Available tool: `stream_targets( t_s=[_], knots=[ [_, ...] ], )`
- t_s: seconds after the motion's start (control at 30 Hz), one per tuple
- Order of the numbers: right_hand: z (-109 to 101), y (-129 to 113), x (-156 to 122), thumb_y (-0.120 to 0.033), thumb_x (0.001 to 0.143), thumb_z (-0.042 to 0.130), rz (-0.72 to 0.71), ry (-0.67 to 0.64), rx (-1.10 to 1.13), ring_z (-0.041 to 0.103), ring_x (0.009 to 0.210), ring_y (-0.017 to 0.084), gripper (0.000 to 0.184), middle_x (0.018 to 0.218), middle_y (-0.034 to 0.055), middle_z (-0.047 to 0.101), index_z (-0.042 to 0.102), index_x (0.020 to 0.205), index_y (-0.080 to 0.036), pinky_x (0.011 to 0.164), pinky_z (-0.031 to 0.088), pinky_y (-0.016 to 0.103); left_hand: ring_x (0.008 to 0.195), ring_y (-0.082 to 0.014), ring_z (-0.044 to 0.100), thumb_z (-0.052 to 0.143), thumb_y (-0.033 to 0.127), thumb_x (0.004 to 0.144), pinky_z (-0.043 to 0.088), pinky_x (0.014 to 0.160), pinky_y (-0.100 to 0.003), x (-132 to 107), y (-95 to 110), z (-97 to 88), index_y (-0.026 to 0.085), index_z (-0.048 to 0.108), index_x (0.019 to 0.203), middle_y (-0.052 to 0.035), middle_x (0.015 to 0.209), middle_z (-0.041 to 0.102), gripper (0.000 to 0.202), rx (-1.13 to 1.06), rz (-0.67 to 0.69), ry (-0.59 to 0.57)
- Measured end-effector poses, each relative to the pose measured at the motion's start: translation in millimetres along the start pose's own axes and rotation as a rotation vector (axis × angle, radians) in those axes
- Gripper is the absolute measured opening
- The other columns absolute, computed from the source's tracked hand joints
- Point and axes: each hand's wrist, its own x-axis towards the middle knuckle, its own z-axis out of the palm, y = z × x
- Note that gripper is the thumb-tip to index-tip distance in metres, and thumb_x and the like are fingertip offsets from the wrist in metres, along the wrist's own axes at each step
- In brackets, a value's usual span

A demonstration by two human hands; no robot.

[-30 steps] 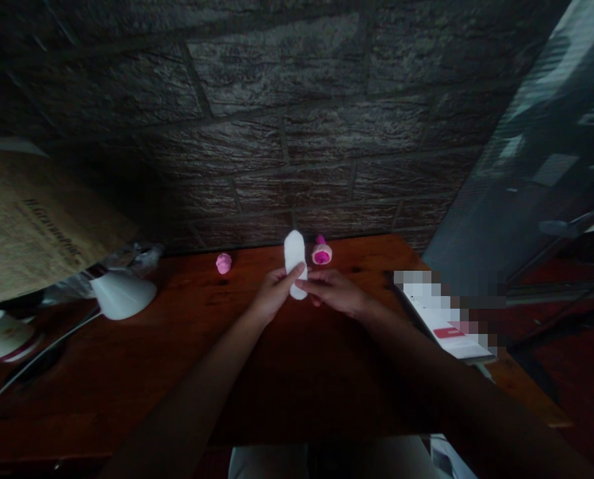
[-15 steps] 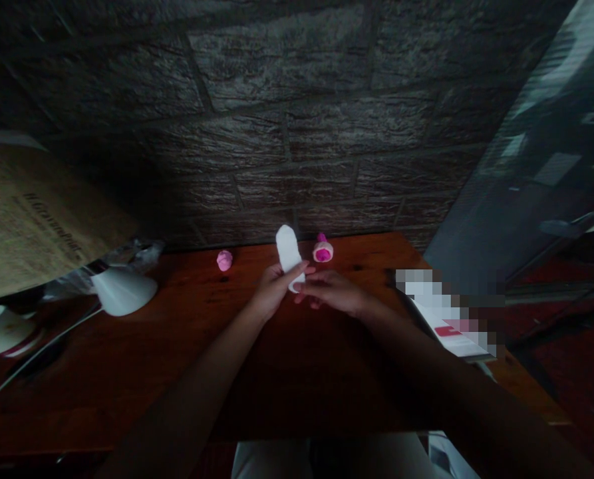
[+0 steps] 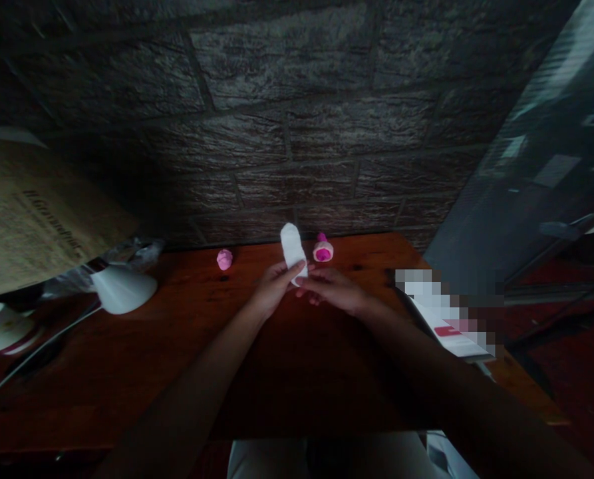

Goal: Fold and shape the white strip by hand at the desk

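A long, flat white piece (image 3: 293, 243) with a rounded top end, perhaps of cloth, stands tilted slightly left above the wooden table. My left hand (image 3: 275, 285) grips it near its lower end, thumb laid across the front. At the bottom edge the fingers of my right hand (image 3: 331, 289) are closed on the same piece; their tips are partly hidden. Behind my hands, a small pink ball-like thing (image 3: 224, 259) lies at the left. To the right of the white piece is a pale pink thing (image 3: 323, 251) with a magenta hollow and a magenta tip.
A white cone-shaped lamp shade (image 3: 126, 290), a patterned cup (image 3: 3, 328) and a brown paper bag (image 3: 42, 213) are on the left, with a cable running past. A white box-like item (image 3: 449, 322), partly blurred, lies right on the table (image 3: 177, 372). A stone wall (image 3: 297, 133) rises behind.
The white piece has shifted slightly to the right between my hands. My left thumb sits a little further right with it. The pink things have not moved.
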Motion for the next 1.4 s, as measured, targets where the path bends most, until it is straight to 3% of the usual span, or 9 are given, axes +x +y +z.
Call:
stream_targets(
  t_s=[0.2, 0.37, 0.5, 0.67, 0.77, 1.0, 1.2, 1.4],
  knots=[
    [-1.3, -1.7, -1.9, -0.033, 0.086, 0.069, -0.012, -0.028, -0.016, 0.055, 0.055, 0.008, 0.017, 0.078, 0.0054, 0.072, 0.071, 0.083, -0.016, 0.052, 0.045, 0.022, 0.059, -0.0112, 0.06, 0.078, 0.045, 0.071, 0.045, 0.052, -0.023, 1.6, -2.8, -2.2, 0.014, 0.075, 0.093, -0.0078, 0.082, 0.074, 0.038, 0.053, 0.018, -0.018],
    [-2.8, 0.1, -1.0, -0.034, 0.087, 0.068, -0.039, -0.019, -0.019, 0.054, 0.055, 0.007, 0.02, 0.075, 0.0042, 0.071, 0.071, 0.081, -0.015, 0.052, 0.043, 0.021, 0.064, -0.0127, 0.062, 0.075, 0.051, 0.072, 0.048, 0.061, -0.026, -1.7, -0.1, 2.0, 0.015, 0.072, 0.085, -0.0051, 0.077, 0.072, 0.038, 0.1, 0.013, 0.019],
    [-3.4, -0.4, -1.1, -0.033, 0.088, 0.066, -0.06, 0.0, -0.003, 0.053, 0.055, 0.007, 0.02, 0.076, 0.0038, 0.072, 0.07, 0.079, -0.015, 0.055, 0.043, 0.021, 0.053, -0.0101, 0.053, 0.065, 0.061, 0.077, 0.042, 0.057, -0.024, -5.9, 3.5, 4.7, 0.016, 0.063, 0.065, 0.0015, 0.056, 0.059, 0.047, 0.337, 0.131, 0.081],
    [-3.3, 0.1, -0.6, -0.037, 0.087, 0.067, -0.073, 0.022, 0.014, 0.054, 0.056, 0.007, 0.023, 0.077, 0.0037, 0.071, 0.07, 0.081, -0.015, 0.056, 0.043, 0.021, 0.054, -0.0119, 0.051, 0.056, 0.063, 0.082, 0.039, 0.055, -0.024, -9.2, 8.1, 4.9, 0.017, 0.057, 0.062, 0.0026, 0.055, 0.055, 0.05, 0.549, 0.271, 0.137],
    [-2.0, -1.3, -0.7, -0.042, 0.085, 0.069, -0.061, 0.037, 0.013, 0.055, 0.056, 0.007, 0.027, 0.079, 0.0052, 0.072, 0.07, 0.084, -0.015, 0.055, 0.044, 0.021, 0.053, -0.0116, 0.049, 0.055, 0.063, 0.083, 0.038, 0.052, -0.024, -8.9, 7.8, 4.7, 0.018, 0.055, 0.062, 0.003, 0.055, 0.053, 0.05, 0.544, 0.289, 0.15],
    [1.1, -3.4, 0.2, -0.065, 0.088, 0.052, -0.071, 0.065, -0.043, 0.054, 0.052, 0.01, 0.055, 0.068, 0.0068, 0.067, 0.068, 0.076, -0.014, 0.052, 0.045, 0.023, 0.051, -0.0116, 0.048, 0.057, 0.061, 0.082, 0.037, 0.05, -0.024, -10.2, 7.1, 8.7, 0.018, 0.059, 0.067, 0.0021, 0.057, 0.055, 0.046, 0.464, 0.306, 0.118],
    [-0.1, -1.0, -0.4, -0.063, 0.09, 0.051, -0.161, 0.067, -0.117, 0.053, 0.054, 0.01, 0.053, 0.068, 0.0055, 0.066, 0.067, 0.076, -0.014, 0.055, 0.045, 0.025, 0.049, -0.0103, 0.045, 0.059, 0.062, 0.081, 0.035, 0.048, -0.024, -10.1, 9.1, 9.2, 0.018, 0.058, 0.065, 0.0029, 0.053, 0.052, 0.047, 0.455, 0.344, 0.099],
    [0.9, -3.3, -0.7, -0.062, 0.091, 0.048, -0.211, 0.091, -0.134, 0.051, 0.052, 0.009, 0.052, 0.067, 0.0034, 0.064, 0.065, 0.074, -0.015, 0.053, 0.042, 0.024, 0.045, -0.0102, 0.043, 0.052, 0.066, 0.084, 0.032, 0.047, -0.025, -7.9, 6.4, 6.9, 0.018, 0.055, 0.06, 0.0029, 0.049, 0.05, 0.053, 0.423, 0.249, 0.071]
  ],
)
